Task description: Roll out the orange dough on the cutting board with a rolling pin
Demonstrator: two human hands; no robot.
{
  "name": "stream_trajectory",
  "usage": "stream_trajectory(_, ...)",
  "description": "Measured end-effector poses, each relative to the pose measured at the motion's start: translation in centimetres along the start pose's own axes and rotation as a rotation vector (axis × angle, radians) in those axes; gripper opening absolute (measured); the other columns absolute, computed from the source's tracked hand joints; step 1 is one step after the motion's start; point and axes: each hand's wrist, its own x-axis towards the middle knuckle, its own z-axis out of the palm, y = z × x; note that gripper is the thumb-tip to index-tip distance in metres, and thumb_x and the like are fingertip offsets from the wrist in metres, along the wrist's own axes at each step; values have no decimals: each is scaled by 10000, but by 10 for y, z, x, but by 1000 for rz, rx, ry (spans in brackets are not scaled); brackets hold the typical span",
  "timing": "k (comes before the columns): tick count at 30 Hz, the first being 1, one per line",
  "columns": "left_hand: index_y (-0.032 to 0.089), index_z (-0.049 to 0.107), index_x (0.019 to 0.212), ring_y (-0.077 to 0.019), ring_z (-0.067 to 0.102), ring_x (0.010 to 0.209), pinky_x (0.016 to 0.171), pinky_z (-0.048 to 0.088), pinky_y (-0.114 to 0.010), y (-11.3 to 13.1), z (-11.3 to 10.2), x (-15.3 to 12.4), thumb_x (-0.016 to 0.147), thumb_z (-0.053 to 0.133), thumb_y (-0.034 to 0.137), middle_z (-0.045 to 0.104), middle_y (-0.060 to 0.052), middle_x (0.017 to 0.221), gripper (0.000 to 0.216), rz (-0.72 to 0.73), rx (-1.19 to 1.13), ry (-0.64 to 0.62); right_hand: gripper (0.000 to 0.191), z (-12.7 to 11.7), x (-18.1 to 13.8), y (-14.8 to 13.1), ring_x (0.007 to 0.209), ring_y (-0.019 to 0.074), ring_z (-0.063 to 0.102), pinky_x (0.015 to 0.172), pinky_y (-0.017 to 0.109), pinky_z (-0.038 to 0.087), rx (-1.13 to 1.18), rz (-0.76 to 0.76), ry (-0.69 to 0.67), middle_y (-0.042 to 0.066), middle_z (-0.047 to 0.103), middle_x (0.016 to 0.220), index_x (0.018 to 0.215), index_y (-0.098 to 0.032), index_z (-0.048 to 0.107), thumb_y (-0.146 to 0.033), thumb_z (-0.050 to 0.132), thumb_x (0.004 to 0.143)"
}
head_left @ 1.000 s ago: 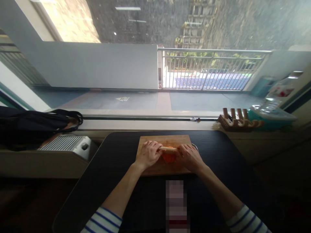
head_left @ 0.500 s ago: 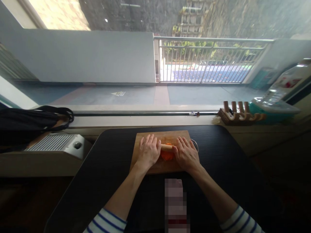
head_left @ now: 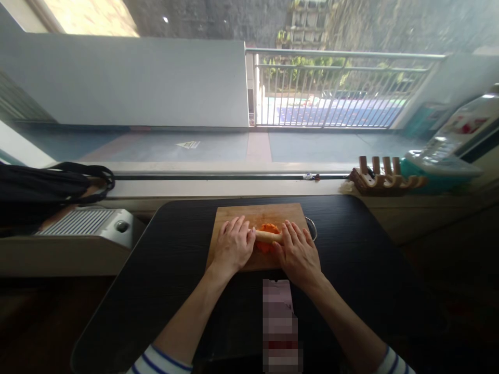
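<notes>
A wooden cutting board (head_left: 268,212) lies on a dark table (head_left: 175,259). On the board sits a lump of orange dough (head_left: 268,229), and a pale wooden rolling pin (head_left: 267,237) lies across it. My left hand (head_left: 233,244) rests flat on the pin's left end with its fingers stretched out. My right hand (head_left: 298,250) lies flat on the pin's right end, fingers also extended. Both palms press on the pin, which shows only between the hands.
A metal ring (head_left: 312,227) sticks out at the board's right edge. A white radiator-like unit (head_left: 81,226) and a black bag (head_left: 47,189) are on the left. A wooden rack (head_left: 384,179) and plastic containers (head_left: 444,163) stand on the sill at right.
Both hands went from curled on the rolling pin to flat with fingers stretched out. The pin now lies across the middle of the orange dough, not its far edge.
</notes>
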Motion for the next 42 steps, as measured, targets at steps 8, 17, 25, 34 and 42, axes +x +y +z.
stream_trajectory(8, 112, 613, 1137, -263, 477, 1224, 1052, 326, -454, 0, -2, -3, 923, 337, 337, 567, -138, 1286, 416, 11, -8, -7, 532, -4, -3, -1, 1312, 247, 368, 1092, 403, 225, 14, 0, -49, 121, 442, 1405, 1345, -94, 447, -429, 322, 950)
stream_trajectory(17, 115, 611, 1138, -282, 448, 1250, 1043, 317, -466, 0, 13, 9, 930, 320, 377, 547, -144, 1308, 444, -35, 0, 18, 548, -4, 29, 11, 1319, 251, 358, 1103, 453, 187, 22, 10, -200, 118, 459, 1391, 1345, -105, 450, -434, 239, 961)
stream_trajectory(25, 90, 592, 1160, -292, 436, 1257, 1050, 304, -456, 0, 18, 11, 935, 303, 414, 532, -162, 1320, 489, -35, 24, 42, 541, -8, 42, 13, 1309, 246, 370, 1096, 456, 199, 12, 3, -253, 108, 485, 1374, 1328, -113, 469, -430, 225, 963)
stream_trajectory(34, 82, 588, 1167, -296, 449, 1243, 1031, 327, -458, 1, 18, 7, 937, 288, 436, 537, -165, 1313, 518, -31, 58, 42, 530, -5, 42, 17, 1310, 237, 371, 1081, 452, 234, 26, -32, -245, 92, 477, 1382, 1336, -138, 460, -437, 223, 967)
stream_trajectory(42, 111, 564, 1208, -275, 449, 1250, 1057, 304, -442, 2, 12, -14, 939, 305, 426, 527, -149, 1329, 489, 5, 25, 51, 517, -2, 11, 12, 1337, 221, 326, 1115, 434, 167, 17, -51, -123, 78, 423, 1422, 1375, -141, 411, -418, 245, 972)
